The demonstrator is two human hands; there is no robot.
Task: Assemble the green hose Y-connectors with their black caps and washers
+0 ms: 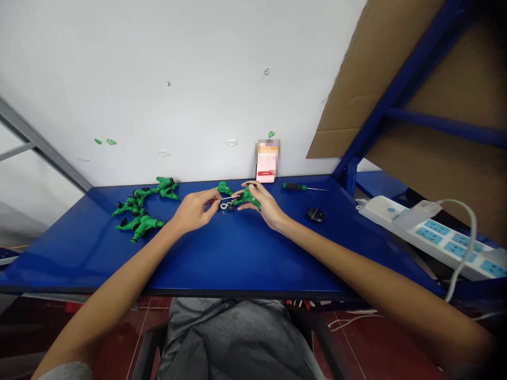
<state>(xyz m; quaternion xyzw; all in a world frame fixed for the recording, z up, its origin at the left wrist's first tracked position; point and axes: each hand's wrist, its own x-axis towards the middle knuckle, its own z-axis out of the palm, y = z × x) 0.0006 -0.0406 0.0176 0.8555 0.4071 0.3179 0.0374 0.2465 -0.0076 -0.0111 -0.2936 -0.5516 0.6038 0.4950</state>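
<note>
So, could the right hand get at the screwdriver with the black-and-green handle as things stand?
Probably not immediately: the right hand holds a green plastic fitting. Otherwise nothing visible seems to block its way to the screwdriver.

The left hand (194, 210) pinches, the curled right hand (269, 207) near it.

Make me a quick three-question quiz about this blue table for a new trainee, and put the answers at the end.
1. Which hand holds the green fitting that the thin metal shaft points toward?
2. True or false: the phone stands against the wall.
3. Which lies nearest the black round object? A, the screwdriver; B, the white ring; C, a hammer.

Key: 1, the right hand; 2, true; 3, A.
</note>
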